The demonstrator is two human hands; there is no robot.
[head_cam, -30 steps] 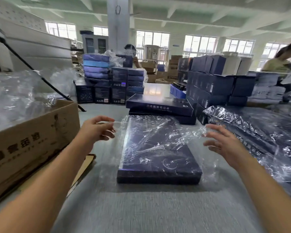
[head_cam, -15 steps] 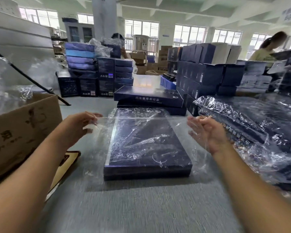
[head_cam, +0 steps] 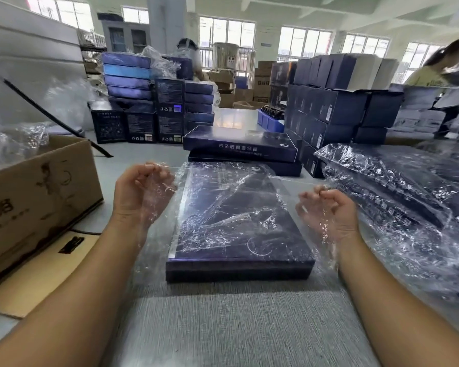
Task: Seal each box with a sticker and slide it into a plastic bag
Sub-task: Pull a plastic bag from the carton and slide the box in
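Flat, dark navy box (head_cam: 240, 270) lies level at centre of grey table (head_cam: 236, 327), long axis near to far. Crinkled clear plastic bag (head_cam: 231, 197) covers its top, overhanging left and right.

Blurry worker (head_cam: 431, 73) at right edge

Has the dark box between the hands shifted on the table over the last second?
No. The dark box still lies with its far end just in front of the two stacked boxes; only the camera shifted.
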